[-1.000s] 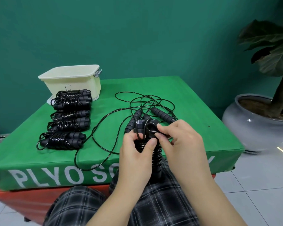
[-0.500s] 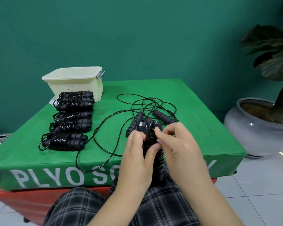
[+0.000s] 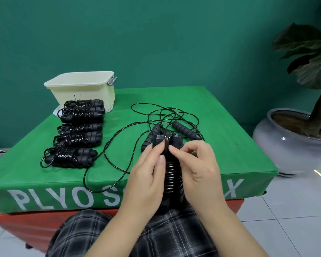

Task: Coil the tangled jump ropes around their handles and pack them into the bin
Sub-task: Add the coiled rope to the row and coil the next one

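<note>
Black coiled rope (image 3: 171,173) stands upright between both hands, its lower end hidden behind the palms. Left hand (image 3: 146,175) grips the paired handles; right hand (image 3: 198,164) pinches the cord near the top. Green plyo box (image 3: 220,127) against a teal wall. Tangled rope (image 3: 167,117) mid-box; five coiled bundles (image 3: 78,134) along the left edge; cream bin (image 3: 83,88) at the far-left corner.
</note>
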